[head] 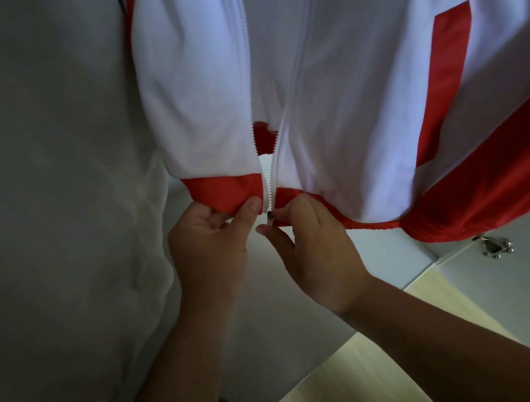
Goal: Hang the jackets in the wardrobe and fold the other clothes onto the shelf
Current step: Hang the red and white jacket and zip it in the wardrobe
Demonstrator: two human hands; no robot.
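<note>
A white jacket with red trim (340,92) hangs in front of me and fills the upper part of the head view. Its white zipper (271,181) runs down the middle and is parted at the bottom. My left hand (213,244) pinches the red hem on the left side of the zipper, thumb on the cloth. My right hand (314,252) grips the hem on the right side, with the small dark zipper slider (270,217) at its fingertips. The top of the jacket is out of view.
A pale garment or panel (50,170) fills the left side next to the jacket. A white wardrobe door with a metal handle (495,246) stands at the right. Light wooden floor (352,366) shows below between my arms.
</note>
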